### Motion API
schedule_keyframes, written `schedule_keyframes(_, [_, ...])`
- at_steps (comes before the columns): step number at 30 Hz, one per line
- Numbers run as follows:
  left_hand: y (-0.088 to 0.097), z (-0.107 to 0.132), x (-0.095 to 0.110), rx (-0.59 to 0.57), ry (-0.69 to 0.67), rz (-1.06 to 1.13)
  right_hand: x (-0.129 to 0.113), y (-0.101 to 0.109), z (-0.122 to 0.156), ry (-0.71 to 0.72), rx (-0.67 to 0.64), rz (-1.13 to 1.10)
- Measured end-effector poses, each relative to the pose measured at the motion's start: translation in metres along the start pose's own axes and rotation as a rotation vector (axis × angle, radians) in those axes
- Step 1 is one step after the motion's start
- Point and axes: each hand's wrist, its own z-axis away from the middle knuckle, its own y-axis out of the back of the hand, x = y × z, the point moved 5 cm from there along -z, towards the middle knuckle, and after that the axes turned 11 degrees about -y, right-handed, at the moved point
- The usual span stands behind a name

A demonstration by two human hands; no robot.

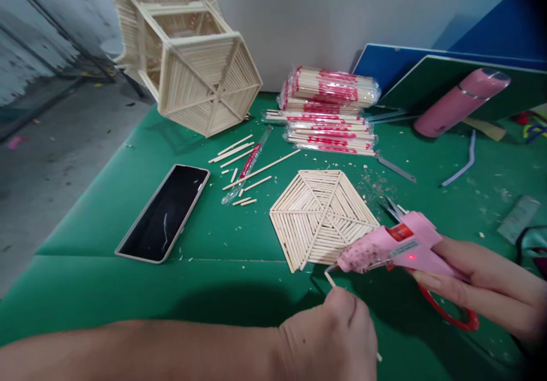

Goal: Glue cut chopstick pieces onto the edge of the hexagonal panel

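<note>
My right hand (482, 290) is wrapped round a pink glue gun (393, 248) whose nozzle points left at the tip of a thin wooden stick (330, 279). My left hand (337, 335) is closed in a fist on that stick, low in the middle of the view. Just above them a flat hexagon panel of glued sticks (320, 216) lies on the green mat (222, 278). Red-handled scissors (453, 315) lie under my right hand.
A tall hexagonal stick lantern (192, 62) lies on its side at the back left. Wrapped bundles of chopsticks (329, 110), loose cut sticks (241, 164), a black phone (164, 213), a pink bottle (461, 102), blue boards (427, 73) and a blade (397, 169) are also there. The mat's left edge drops to a concrete floor.
</note>
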Motion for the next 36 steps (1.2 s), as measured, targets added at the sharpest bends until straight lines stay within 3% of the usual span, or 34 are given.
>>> schedule_keyframes(3, [-0.001,0.001,0.000,-0.009,0.009,0.007,0.007,-0.008,0.000,0.001,-0.189,0.087])
schedule_keyframes(8, [-0.004,0.002,0.002,-0.012,0.012,0.027,0.013,-0.008,0.001,-0.025,-0.217,0.139])
schedule_keyframes(21, [-0.003,0.000,0.002,-0.039,-0.024,0.026,0.007,0.002,0.001,0.013,-0.122,0.171])
schedule_keyframes(31, [-0.004,-0.001,0.001,-0.040,-0.026,0.033,-0.008,0.000,-0.002,0.040,-0.142,0.145])
schedule_keyframes(36, [-0.004,-0.001,0.003,-0.032,-0.015,0.034,-0.004,0.001,-0.002,0.015,-0.140,0.151])
